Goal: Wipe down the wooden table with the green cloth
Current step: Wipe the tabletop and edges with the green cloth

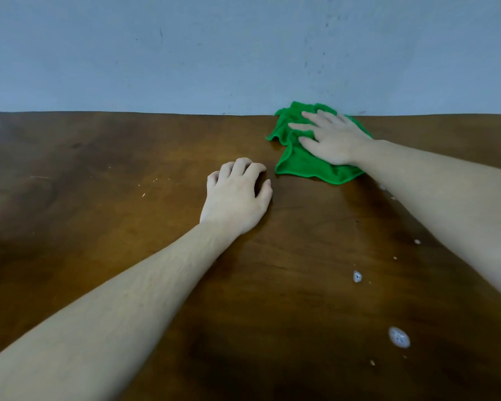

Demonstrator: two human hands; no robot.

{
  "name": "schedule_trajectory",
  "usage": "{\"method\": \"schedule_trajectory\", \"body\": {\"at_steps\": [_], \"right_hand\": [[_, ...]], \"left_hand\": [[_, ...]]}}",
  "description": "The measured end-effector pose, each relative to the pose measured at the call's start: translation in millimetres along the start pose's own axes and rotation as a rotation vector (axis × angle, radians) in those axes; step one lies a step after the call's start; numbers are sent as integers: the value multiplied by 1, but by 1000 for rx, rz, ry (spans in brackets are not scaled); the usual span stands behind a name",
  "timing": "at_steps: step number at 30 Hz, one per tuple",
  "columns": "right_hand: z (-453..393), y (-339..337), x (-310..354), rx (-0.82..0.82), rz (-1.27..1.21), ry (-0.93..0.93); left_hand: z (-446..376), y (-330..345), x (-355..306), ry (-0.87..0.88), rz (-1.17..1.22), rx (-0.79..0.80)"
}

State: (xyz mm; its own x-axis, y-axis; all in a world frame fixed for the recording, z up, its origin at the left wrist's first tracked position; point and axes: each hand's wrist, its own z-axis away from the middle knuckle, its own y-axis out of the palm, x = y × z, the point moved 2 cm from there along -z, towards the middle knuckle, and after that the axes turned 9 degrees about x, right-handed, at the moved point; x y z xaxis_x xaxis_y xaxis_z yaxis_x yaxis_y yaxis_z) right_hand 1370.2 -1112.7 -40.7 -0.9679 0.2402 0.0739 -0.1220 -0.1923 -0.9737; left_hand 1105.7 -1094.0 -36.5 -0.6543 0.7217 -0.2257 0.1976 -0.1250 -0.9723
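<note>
The green cloth (301, 166) lies crumpled on the dark wooden table (99, 175), at the far edge where the table meets the wall. My right hand (330, 137) presses flat on the cloth with its fingers spread and straight, pointing left. My left hand (237, 195) rests on the bare wood just left of the cloth, fingers loosely curled with the tips on the table, holding nothing. Both forearms reach in from the near side.
A pale blue-grey wall (243, 53) rises directly behind the table's far edge. Two whitish wet spots (399, 337) (357, 276) and several small crumbs (417, 241) lie on the wood at the right, under my right forearm. Faint specks (143, 194) mark the wood left of centre.
</note>
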Motion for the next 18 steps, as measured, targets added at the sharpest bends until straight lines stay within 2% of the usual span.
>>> {"method": "schedule_trajectory", "body": {"at_steps": [8,18], "right_hand": [[73,23,63,17,-16,52],[202,54,175,15,-43,36]], "left_hand": [[15,-1,2,72,75,30],[170,-23,25,275,91,90]]}}
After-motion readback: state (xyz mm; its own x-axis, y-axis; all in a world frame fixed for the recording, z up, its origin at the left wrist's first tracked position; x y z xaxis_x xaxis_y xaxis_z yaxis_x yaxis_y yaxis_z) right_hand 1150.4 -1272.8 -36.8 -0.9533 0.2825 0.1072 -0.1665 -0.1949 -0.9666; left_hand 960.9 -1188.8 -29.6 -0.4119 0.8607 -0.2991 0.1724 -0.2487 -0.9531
